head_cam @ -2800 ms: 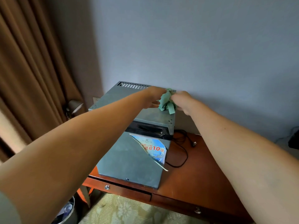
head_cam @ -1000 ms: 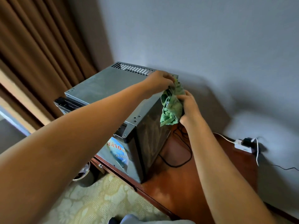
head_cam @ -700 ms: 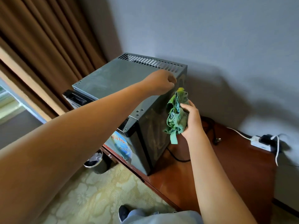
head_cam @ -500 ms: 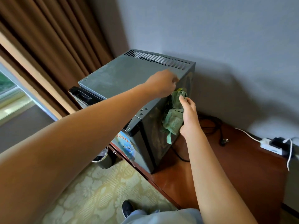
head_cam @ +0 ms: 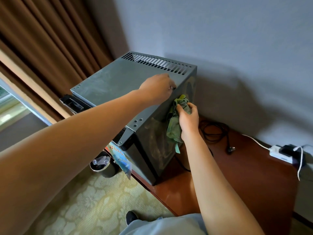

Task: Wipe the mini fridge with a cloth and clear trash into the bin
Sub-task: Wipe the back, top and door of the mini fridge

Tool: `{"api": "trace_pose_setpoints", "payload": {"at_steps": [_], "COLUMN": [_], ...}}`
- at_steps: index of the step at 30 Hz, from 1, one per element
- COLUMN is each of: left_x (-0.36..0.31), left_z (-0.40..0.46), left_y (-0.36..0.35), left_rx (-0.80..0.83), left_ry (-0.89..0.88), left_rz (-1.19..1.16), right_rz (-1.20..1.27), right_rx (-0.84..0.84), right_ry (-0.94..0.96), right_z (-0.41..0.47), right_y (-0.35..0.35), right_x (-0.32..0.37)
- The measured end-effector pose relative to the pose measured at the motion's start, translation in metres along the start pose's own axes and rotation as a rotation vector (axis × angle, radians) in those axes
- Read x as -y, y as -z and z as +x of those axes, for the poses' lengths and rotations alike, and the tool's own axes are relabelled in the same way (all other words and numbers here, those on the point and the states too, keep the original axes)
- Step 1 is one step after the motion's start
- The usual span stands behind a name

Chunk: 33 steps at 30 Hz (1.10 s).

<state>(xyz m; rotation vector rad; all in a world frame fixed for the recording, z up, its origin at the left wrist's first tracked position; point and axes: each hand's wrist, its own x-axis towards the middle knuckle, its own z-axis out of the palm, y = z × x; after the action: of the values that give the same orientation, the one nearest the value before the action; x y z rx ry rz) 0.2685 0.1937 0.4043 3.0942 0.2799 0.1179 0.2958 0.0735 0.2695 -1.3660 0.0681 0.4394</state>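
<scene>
The grey mini fridge (head_cam: 118, 80) is stood on a reddish wooden desk (head_cam: 245, 175) against the wall, its dusty top smeared and slotted with vents along the back edge. Its dark right side is streaked. A crumpled green cloth (head_cam: 174, 126) is pressed to that side by the right hand (head_cam: 188, 118), whose fingers are curled round it. The left hand (head_cam: 157, 88) is rested on the top's right edge, fingers bent; whether anything is held cannot be told. A black bin (head_cam: 103, 167), partly hidden behind a hanging leaflet (head_cam: 122, 161), is seen on the carpet, a clear bottle inside.
</scene>
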Motion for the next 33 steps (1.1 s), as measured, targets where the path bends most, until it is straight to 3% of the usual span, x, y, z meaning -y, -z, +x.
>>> {"api": "trace_pose_setpoints", "payload": {"at_steps": [8, 10, 12, 15, 19, 22, 28, 33], "left_x": [-0.013, -0.013, -0.014, -0.015, -0.018, -0.020, -0.020, -0.018], "left_z": [0.011, 0.011, 0.011, 0.017, 0.037, 0.048, 0.051, 0.061], "left_y": [-0.002, -0.005, -0.009, -0.013, -0.010, -0.014, -0.021, -0.018], "left_rx": [-0.041, -0.015, 0.017, 0.031, 0.017, -0.004, -0.063, -0.103], "left_ry": [0.041, 0.038, 0.022, 0.006, 0.024, 0.045, 0.037, 0.065], "left_rz": [0.003, 0.012, 0.017, 0.021, 0.014, -0.008, 0.033, 0.053], "right_rz": [-0.173, -0.145, -0.044, -0.022, 0.012, -0.092, -0.160, -0.065], "right_rx": [-0.055, -0.119, -0.143, -0.060, 0.024, -0.049, -0.063, -0.011], "right_ry": [0.340, 0.305, 0.133, -0.012, 0.073, 0.187, 0.024, 0.144], "right_z": [0.023, 0.028, 0.030, 0.030, 0.031, 0.047, 0.057, 0.062], "right_y": [-0.012, -0.013, -0.008, 0.001, -0.003, -0.004, 0.009, 0.005], "right_x": [0.055, 0.047, 0.035, 0.025, 0.041, 0.047, 0.030, 0.054]}}
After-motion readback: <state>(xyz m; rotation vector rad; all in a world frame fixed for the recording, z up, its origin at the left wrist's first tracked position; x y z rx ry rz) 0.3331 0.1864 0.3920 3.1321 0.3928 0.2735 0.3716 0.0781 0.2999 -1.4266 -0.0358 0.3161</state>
